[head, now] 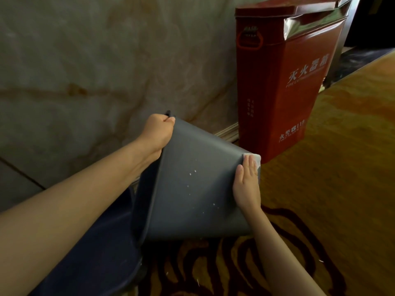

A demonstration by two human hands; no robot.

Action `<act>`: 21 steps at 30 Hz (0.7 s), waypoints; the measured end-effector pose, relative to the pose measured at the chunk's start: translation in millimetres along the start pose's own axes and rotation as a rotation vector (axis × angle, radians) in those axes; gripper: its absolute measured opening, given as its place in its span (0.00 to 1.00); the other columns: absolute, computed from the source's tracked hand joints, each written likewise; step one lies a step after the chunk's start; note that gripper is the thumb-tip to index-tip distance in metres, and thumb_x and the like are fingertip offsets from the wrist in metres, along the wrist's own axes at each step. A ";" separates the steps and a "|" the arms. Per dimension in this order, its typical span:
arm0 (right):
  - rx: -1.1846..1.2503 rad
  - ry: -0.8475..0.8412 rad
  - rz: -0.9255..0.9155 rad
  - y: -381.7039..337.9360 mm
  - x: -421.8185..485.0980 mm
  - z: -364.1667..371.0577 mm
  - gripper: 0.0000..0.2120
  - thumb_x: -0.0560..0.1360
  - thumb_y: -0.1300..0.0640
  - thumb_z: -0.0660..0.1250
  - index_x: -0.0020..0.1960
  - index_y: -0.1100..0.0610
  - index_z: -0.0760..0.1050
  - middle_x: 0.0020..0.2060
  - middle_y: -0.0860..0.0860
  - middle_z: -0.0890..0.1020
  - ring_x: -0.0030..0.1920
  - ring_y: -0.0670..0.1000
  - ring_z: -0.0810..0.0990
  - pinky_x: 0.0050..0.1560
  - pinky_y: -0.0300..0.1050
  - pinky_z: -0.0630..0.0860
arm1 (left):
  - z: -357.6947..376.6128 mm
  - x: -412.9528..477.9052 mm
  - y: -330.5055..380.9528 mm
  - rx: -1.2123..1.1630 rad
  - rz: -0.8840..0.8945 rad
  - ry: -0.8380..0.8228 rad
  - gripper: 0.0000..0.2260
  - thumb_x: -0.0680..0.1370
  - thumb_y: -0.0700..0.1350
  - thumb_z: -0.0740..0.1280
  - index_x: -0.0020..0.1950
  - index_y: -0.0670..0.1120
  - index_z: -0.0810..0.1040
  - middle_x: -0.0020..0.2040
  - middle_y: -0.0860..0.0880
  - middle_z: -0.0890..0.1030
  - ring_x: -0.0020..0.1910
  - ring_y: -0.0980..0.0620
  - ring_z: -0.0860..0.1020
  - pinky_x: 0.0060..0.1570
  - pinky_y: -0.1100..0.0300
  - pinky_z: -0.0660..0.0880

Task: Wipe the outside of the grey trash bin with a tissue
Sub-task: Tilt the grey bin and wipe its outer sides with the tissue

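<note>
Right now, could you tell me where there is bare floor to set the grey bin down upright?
The patterned carpet right of the right hand lies bare up to the red fire extinguisher box. It is crowded left: the left hand holds the tilted grey bin close to the marble wall, over something dark blue. The tissue sits under the right fingers.
</note>
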State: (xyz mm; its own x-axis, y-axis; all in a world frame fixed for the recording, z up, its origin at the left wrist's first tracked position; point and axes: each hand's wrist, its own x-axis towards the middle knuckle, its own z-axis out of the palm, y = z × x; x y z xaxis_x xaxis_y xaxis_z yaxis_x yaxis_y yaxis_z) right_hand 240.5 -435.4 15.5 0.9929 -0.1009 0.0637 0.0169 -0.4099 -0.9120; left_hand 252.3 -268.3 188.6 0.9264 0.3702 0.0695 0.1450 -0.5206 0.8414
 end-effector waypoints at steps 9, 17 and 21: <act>0.077 -0.259 -0.526 -101.2 -65.2 28.2 0.23 0.80 0.47 0.45 0.74 0.49 0.48 0.71 0.37 0.47 0.73 0.37 0.40 0.71 0.34 0.38 | 3.0 5.9 7.3 -0.088 -0.096 0.029 0.05 0.77 0.39 0.60 0.42 0.41 0.72 0.44 0.41 0.69 0.45 0.49 0.69 0.45 0.55 0.67; 0.004 -0.169 -0.391 -58.0 -68.7 17.0 0.21 0.81 0.48 0.45 0.73 0.43 0.46 0.72 0.37 0.49 0.72 0.34 0.43 0.73 0.37 0.45 | 13.0 12.1 16.4 -0.108 -0.169 0.047 0.12 0.76 0.39 0.61 0.57 0.35 0.74 0.49 0.42 0.74 0.50 0.46 0.75 0.56 0.50 0.74; 0.001 -0.122 -0.145 -14.3 -53.7 10.3 0.23 0.81 0.49 0.46 0.75 0.47 0.49 0.75 0.43 0.52 0.73 0.37 0.45 0.70 0.36 0.44 | 11.5 18.2 24.9 -0.245 -0.232 -0.072 0.06 0.78 0.39 0.60 0.51 0.40 0.74 0.43 0.47 0.76 0.38 0.53 0.75 0.41 0.60 0.74</act>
State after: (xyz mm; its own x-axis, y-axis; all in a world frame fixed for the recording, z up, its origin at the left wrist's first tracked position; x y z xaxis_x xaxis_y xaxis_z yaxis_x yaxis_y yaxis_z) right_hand 188.1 -414.8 20.9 0.9870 0.0697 0.1451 0.1609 -0.4112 -0.8972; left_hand 276.8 -283.4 204.6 0.9020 0.3974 -0.1689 0.2745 -0.2258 0.9347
